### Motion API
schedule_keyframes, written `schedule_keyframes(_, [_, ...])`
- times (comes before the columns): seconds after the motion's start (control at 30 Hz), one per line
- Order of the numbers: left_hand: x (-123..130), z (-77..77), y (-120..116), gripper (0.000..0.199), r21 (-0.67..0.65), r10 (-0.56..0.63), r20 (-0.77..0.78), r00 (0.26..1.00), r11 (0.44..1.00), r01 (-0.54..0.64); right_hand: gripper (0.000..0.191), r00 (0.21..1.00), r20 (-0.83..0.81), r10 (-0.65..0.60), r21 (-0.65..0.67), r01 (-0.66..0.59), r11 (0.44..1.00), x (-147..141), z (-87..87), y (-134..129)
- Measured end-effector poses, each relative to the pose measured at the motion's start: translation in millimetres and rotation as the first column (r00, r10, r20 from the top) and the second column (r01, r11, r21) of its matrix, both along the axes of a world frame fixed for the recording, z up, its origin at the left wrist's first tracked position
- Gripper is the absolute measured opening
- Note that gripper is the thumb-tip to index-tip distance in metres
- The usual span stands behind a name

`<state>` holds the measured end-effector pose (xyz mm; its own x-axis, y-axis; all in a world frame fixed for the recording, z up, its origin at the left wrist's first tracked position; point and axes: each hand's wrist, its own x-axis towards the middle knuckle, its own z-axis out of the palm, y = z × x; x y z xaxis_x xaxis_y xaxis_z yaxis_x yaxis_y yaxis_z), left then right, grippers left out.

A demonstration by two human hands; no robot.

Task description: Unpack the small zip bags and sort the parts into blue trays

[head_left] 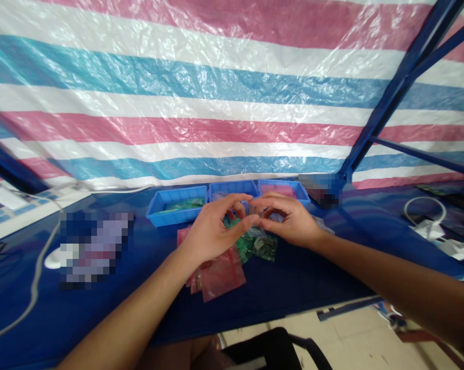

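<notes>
My left hand point(212, 228) and my right hand point(291, 221) meet over the middle of the table, thumbs and fingertips pinched close together. Something small and see-through shows between the fingertips, too blurred to name. Under my left hand lie several pink zip bags point(222, 280). Below the fingertips is a loose pile of green circuit boards point(265, 247), some seemingly in clear bags. Just behind the hands stand three blue bins: the left bin point(150, 211) holds green pieces, the right bin point(303, 191) holds pink bags, and the middle bin point(232, 186) is partly hidden.
The blue tabletop point(139, 288) runs wide to both sides. A grey cable point(35, 285) crosses it at left, near a blurred-out object point(101, 246). White adapters with a looped cable point(428, 228) lie at right. Behind hangs a striped plastic sheet point(216, 103) with a blue metal frame point(386, 108).
</notes>
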<state>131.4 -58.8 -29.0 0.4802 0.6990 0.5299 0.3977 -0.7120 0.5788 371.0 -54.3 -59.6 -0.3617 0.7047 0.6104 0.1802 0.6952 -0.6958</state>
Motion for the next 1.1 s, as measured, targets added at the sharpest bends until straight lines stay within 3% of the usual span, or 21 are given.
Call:
schedule_keyframes(0.1, [-0.3,1.1,0.3,0.033,0.111,0.016,-0.025,1.000,0.994,-0.013,0.030,0.996,-0.087,0.022,-0.203,-0.039,0.978,-1.4,3.0,-1.8])
schedule_keyframes(0.23, [-0.9,2.3,-0.4,0.024,0.200,-0.005,-0.011,1.000,0.980,0.007,0.051,0.993,-0.122,0.008,-0.354,-0.051,0.934,-1.9,6.5,-2.1])
schedule_keyframes(0.4, [-1.1,3.0,-2.8,0.039,0.165,-0.050,-0.031,0.998,0.985,0.054,0.058,0.988,-0.150,-0.049,-0.453,-0.025,0.891,-1.1,7.1,1.5])
schedule_keyframes(0.53, [0.7,3.4,-3.0,0.029,0.203,-0.144,-0.040,0.989,0.968,0.149,0.055,0.981,-0.192,-0.022,-0.485,-0.075,0.871,-1.7,5.9,3.7])
schedule_keyframes(0.63, [0.3,2.7,-1.1,0.028,0.228,-0.144,-0.042,0.989,0.962,0.150,0.056,0.977,-0.211,-0.014,-0.506,-0.097,0.857,-2.3,5.0,4.1])
schedule_keyframes(0.73, [-4.1,2.6,2.7,0.031,0.284,-0.070,-0.030,0.997,0.956,0.076,0.055,0.965,-0.260,-0.030,-0.540,-0.120,0.833,-2.5,5.0,4.0])
schedule_keyframes(0.93, [-18.9,4.5,14.0,0.042,0.376,0.222,-0.052,0.974,0.907,-0.187,0.054,0.961,-0.277,-0.018,-0.556,-0.144,0.819,-1.4,4.7,4.9])
schedule_keyframes(1.1, [-27.0,-2.7,23.9,0.050,0.366,0.305,-0.181,0.935,0.903,-0.223,0.053,0.967,-0.256,0.000,-0.548,-0.145,0.824,-1.2,2.5,7.2])
